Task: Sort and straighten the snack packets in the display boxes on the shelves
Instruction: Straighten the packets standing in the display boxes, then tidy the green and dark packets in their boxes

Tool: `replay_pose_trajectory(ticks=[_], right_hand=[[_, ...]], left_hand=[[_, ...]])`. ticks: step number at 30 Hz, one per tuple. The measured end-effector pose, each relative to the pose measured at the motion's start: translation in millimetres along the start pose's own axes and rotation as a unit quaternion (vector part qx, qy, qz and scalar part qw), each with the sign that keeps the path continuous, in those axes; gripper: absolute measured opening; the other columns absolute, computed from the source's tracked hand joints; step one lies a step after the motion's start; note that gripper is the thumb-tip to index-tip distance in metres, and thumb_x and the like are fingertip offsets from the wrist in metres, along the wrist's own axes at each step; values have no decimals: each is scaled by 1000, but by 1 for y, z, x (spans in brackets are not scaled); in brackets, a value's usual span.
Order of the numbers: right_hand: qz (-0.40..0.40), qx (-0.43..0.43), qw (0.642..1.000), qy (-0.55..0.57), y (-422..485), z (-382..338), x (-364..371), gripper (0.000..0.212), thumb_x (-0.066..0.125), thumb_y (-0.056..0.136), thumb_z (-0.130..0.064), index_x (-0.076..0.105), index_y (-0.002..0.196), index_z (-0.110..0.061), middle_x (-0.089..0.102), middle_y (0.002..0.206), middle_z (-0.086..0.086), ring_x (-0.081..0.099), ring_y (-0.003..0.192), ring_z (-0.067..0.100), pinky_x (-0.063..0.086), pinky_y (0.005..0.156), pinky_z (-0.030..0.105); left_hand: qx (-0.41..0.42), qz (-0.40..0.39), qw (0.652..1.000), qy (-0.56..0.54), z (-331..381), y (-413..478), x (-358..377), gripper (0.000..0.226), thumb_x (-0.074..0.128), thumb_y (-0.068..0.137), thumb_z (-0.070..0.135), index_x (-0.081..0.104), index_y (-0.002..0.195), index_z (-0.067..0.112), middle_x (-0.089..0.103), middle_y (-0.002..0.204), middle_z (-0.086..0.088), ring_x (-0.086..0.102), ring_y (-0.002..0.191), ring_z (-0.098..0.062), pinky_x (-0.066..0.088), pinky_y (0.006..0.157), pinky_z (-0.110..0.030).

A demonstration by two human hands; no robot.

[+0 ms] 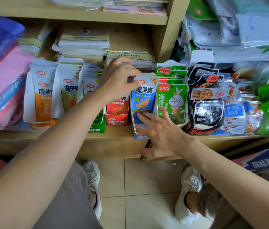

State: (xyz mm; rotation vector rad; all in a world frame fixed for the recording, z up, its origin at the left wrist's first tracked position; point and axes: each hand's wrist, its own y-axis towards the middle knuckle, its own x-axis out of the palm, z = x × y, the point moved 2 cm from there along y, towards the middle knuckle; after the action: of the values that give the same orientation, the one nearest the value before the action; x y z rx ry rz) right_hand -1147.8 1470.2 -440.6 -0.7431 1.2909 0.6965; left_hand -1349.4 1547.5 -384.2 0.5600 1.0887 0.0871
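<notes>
Head view, looking forward and down at the shelf (61, 135). Finding the blue packet (144, 100) standing upright in the blue display box (132, 113), between the red box (116, 120) at 9 o'clock and the green rabbit packets (173, 98) at 3 o'clock. Reading its long axis as running 12 to 6 o'clock, with the top corner curling a little toward 1 o'clock.

Pinching the packet's top edge with the left hand (119, 78), thumb and curled forefinger closing narrowly on the foil at the 12 o'clock end. Reaching in from 5 o'clock with the right hand (161, 132), holding nothing, fingers straight and spread wide. Touching the packet's lower face at the 6 o'clock end with the fingertips (144, 116), letting the thumb hang below the shelf's front edge. Bracketing the packet at both ends, with neither hand the nearer: taking the top with the left, the foot with the right.

Judging the step in hand as squaring this front packet in its box. Judging the coming move as turning on that 12-to-6 line: probably easing the top back toward 12 o'clock while bracing the foot at 6. Possibly risking a drag toward 6 o'clock, the box front appearing to sit at the very lip of the shelf.
</notes>
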Motion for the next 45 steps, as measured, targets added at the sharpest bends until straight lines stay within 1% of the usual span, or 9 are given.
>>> replay_pose_trajectory(ticks=[7, 14, 18, 21, 24, 29, 34, 39, 45], right_hand=[[30, 2, 999, 41, -20, -12, 3, 78, 43, 83, -77, 51, 138, -22, 43, 153, 13, 41, 140, 27, 20, 112, 65], [60, 0, 998, 12, -32, -20, 5, 101, 38, 84, -78, 20, 158, -11, 48, 148, 13, 38, 142, 30, 10, 116, 61], [23, 10, 999, -26, -24, -24, 8, 111, 25, 82, -85, -7, 158, -11, 44, 151, 13, 31, 145, 34, 6, 116, 62], [17, 10, 999, -34, -20, -24, 9, 114, 20, 80, -88, -15, 157, -13, 42, 153, 11, 29, 146, 34, 7, 117, 62], [38, 4, 999, -5, -20, -21, 10, 112, 28, 81, -85, -7, 159, -12, 48, 147, 8, 35, 142, 31, 11, 117, 61], [112, -2, 989, 101, -26, -13, 3, 86, 43, 90, -70, 30, 156, -14, 52, 147, -2, 41, 141, 22, 24, 113, 59], [269, 36, 948, 164, -26, 12, -12, 36, 67, 91, -42, 71, 117, -17, 68, 113, -5, 58, 107, 22, 40, 87, 42], [304, 86, 935, 163, -13, 35, -16, 30, 78, 82, -33, 73, 107, -17, 68, 104, -3, 54, 99, 23, 41, 80, 42], [285, 101, 942, 148, 2, 43, -14, 62, 73, 86, -33, 52, 143, -18, 55, 135, 1, 51, 117, 26, 41, 93, 42]], left_hand=[[2, 1, 1000, -18, 7, -14, -9, 29, 65, 86, 46, 79, 104, 27, 64, 132, -1, 45, 130, -24, 20, 97, -28], [58, -12, 998, -3, 13, -25, -11, 19, 69, 87, 33, 79, 97, 20, 75, 113, 6, 63, 114, -16, 34, 96, -41], [50, -15, 999, -1, 16, -23, -7, 22, 65, 88, 35, 78, 90, 17, 76, 104, 2, 66, 104, -20, 36, 92, -38], [41, -19, 999, -18, 17, -24, -7, 23, 64, 87, 34, 77, 89, 14, 76, 103, 0, 65, 101, -21, 35, 90, -35], [50, -17, 999, -12, 20, -27, -9, 23, 66, 89, 33, 77, 101, 17, 74, 112, 2, 64, 106, -20, 36, 90, -35], [67, -19, 997, 34, 23, -35, -8, 47, 77, 84, 29, 66, 129, 25, 64, 136, 3, 58, 124, -19, 39, 102, -40], [59, -8, 997, 57, 25, -35, -8, 44, 78, 82, 29, 68, 125, 25, 63, 136, 4, 56, 121, -21, 40, 100, -43], [45, 19, 997, 53, 25, -36, -10, 32, 74, 86, 32, 72, 117, 26, 66, 131, 5, 56, 119, -20, 39, 99, -41], [41, 35, 997, 54, 20, -40, -13, 35, 78, 81, 38, 74, 113, 25, 68, 127, 4, 56, 117, -22, 38, 95, -39]])
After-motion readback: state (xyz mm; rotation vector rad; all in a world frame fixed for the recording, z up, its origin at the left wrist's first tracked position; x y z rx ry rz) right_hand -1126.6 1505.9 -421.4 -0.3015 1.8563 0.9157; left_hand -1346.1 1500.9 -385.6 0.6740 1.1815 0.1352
